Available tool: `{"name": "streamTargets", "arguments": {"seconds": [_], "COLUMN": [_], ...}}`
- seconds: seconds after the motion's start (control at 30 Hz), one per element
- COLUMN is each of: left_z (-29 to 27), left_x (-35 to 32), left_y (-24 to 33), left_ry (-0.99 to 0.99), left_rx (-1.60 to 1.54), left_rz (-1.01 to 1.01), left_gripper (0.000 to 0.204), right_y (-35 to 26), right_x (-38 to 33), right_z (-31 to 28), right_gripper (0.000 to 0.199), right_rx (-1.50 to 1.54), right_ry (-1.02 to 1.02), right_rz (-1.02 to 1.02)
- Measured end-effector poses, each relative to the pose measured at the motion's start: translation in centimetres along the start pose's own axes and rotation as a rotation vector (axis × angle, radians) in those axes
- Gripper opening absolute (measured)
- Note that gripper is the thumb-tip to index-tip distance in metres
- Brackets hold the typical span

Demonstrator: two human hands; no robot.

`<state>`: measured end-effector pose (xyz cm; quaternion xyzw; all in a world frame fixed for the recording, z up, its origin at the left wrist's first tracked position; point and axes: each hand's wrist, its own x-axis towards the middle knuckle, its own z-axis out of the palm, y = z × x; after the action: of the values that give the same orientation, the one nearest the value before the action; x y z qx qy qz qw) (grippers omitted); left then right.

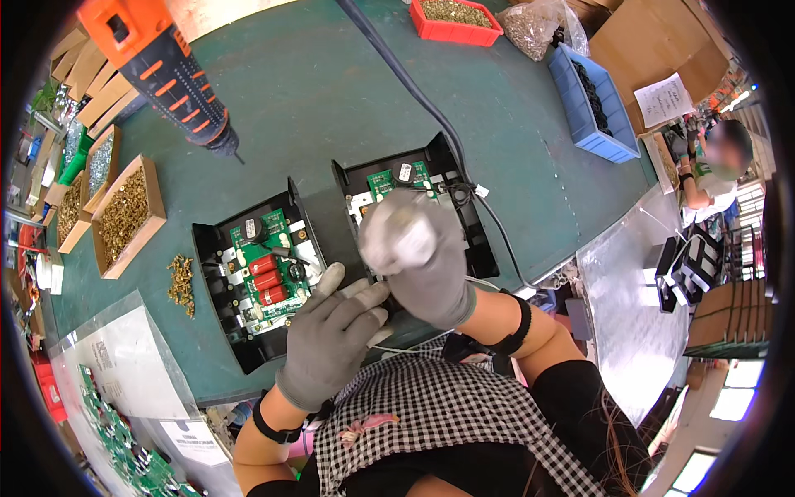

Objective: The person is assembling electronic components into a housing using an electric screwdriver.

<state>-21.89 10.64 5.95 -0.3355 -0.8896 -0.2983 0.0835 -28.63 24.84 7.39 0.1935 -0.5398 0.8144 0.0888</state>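
My left hand (327, 335), in a grey glove with pale fingertips, has its fingers stretched out. They lie by the near ends of two black open housings, at the gap between them. The left housing (225, 327) holds a green circuit board (244, 257) with red cylindrical parts (267, 279). Over the right housing (476, 240) is my gloved right hand (426, 257), smeared by motion; whether its fingers hold anything cannot be made out. It hides much of that housing's green board (397, 176).
An orange-and-black power screwdriver (178, 83) hangs at the upper left. Boxes of brass-coloured screws (128, 215) and a loose pile (180, 286) lie left. A black cable (414, 91) crosses the green table (281, 99). Red (455, 31) and blue (609, 147) bins stand beyond; a person (716, 170) is far right.
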Motion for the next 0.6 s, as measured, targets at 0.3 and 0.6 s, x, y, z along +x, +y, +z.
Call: {"name": "streamTargets", "arguments": {"seconds": [0.3, 0.6], "left_z": [0.4, -0.8], "left_x": [-1.3, 0.2], "left_y": [0.0, 0.9], "left_ry": [-0.029, 0.143], "left_rx": [0.090, -0.039], "left_rz": [-0.066, -0.001], "left_gripper": [0.028, 0.016], "right_y": [-1.0, -10.3], "right_x": [-0.4, 4.6], "right_z": [0.6, -8.2], "right_gripper": [0.025, 0.043], "right_rx": [-0.245, 0.129], "right_ry": [-0.412, -0.118], "right_rz": [-0.007, -0.188]}}
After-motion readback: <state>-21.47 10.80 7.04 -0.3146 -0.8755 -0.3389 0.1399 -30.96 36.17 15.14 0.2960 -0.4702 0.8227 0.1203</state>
